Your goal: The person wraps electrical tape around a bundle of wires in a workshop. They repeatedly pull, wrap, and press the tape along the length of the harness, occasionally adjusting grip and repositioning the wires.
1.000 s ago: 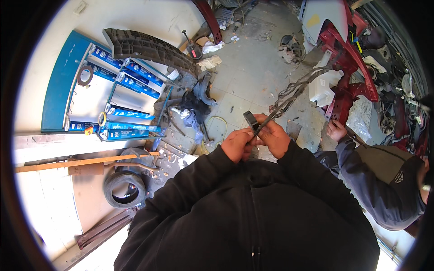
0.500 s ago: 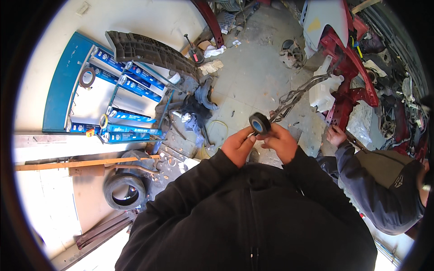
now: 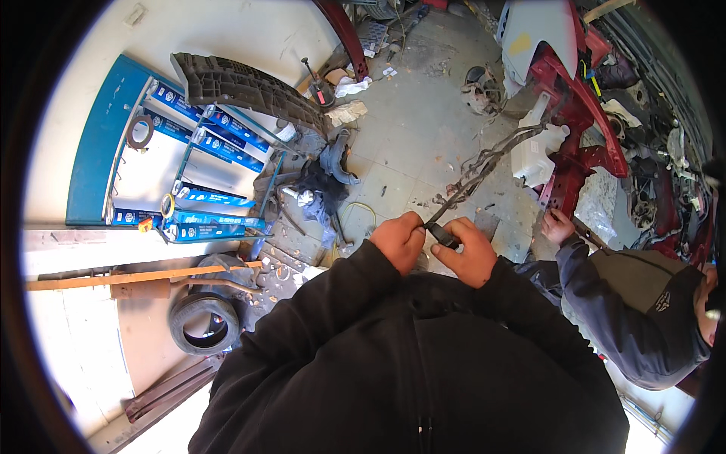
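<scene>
Both are pinched tight: my left hand point(image 3: 398, 244) on one end of the wires point(image 3: 472, 183); my right hand point(image 3: 469, 253) on the tape point(image 3: 444, 237), swung from above the wires to below; winding seems under way.

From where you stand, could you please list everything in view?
Wire harness: one, dark, centre to upper right
Tape roll: one, black, centre
Car frame: one, red, right
Tank: one, white, beside the car frame
Rack: one, blue, left
Boxes: several, blue, on the rack
Ribbed panel: one, dark, upper left
Tyre: one, black, lower left
Loose parts: many, mixed colours, on the floor
Co-worker: one, dark-sleeved, right
Own sleeves: two, black, lower centre
Left hand: one, bare, on the wire harness
Right hand: one, bare, holding the tape roll
</scene>
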The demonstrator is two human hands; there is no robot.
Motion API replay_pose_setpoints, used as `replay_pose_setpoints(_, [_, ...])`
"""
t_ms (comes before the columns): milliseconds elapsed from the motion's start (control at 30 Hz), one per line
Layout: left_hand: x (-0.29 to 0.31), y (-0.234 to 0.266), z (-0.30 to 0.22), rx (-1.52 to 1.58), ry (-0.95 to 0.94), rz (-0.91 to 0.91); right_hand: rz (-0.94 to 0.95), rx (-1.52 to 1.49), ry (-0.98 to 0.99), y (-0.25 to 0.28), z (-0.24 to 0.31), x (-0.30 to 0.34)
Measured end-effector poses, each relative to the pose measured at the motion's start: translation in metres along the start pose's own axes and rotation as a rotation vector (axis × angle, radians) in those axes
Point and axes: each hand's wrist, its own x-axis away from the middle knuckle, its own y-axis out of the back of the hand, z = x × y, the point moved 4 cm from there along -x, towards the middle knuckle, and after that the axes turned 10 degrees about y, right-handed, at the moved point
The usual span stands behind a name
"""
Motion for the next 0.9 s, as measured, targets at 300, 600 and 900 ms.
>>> replay_pose_setpoints(300, [0.007, -0.001, -0.005, 0.083, -0.045, -0.036, -0.047, -0.739, -0.46, -0.033, -0.029, 0.003])
replay_pose_setpoints(600, [0.012, -0.007, 0.014, 1.102, 0.579, 0.273, 0.073, -0.849, -0.261, -0.037, -0.046, -0.027])
replay_pose_setpoints(900, [0.012, -0.015, 0.017, 1.028, 0.66, 0.426, -0.084, -1.377, -0.102, -0.041, -0.041, -0.025])
